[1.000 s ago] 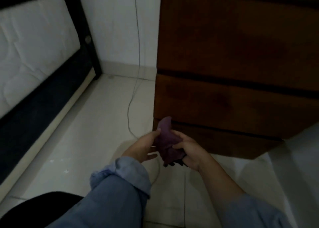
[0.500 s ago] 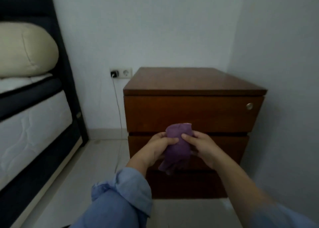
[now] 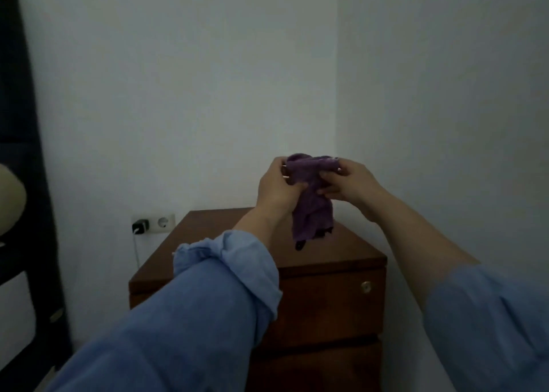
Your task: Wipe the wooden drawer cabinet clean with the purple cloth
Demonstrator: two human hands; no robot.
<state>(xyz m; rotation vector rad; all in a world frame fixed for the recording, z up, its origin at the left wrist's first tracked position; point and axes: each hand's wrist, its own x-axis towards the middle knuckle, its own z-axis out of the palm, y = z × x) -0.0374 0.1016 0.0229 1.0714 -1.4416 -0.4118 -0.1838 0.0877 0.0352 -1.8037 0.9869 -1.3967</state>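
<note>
We take the wooden drawer cabinet [image 3: 326, 302] as our landmark. Its right side stands close against the right wall [image 3: 445, 94], and its back edge meets the rear wall; to its left the floor strip runs toward the dark bed frame [image 3: 29, 184], with a wall socket [image 3: 154, 222] and plugged-in charger [image 3: 139, 226] just left of its back corner. The cabinet top is bare wood (a small round knob [image 3: 366, 286] shows on the top drawer front), and the air above it is open up to the plain wall.

Above that top we see the purple cloth [image 3: 312, 201], bunched and hanging, its lower end over the far part of the top; we cannot tell whether it touches. The left hand [image 3: 274, 186] has its grip closed on the cloth's left upper end, the right hand [image 3: 347, 184] pinches the right upper end, both forearms reaching forward, blue sleeves [image 3: 225, 273] rolled back.
</note>
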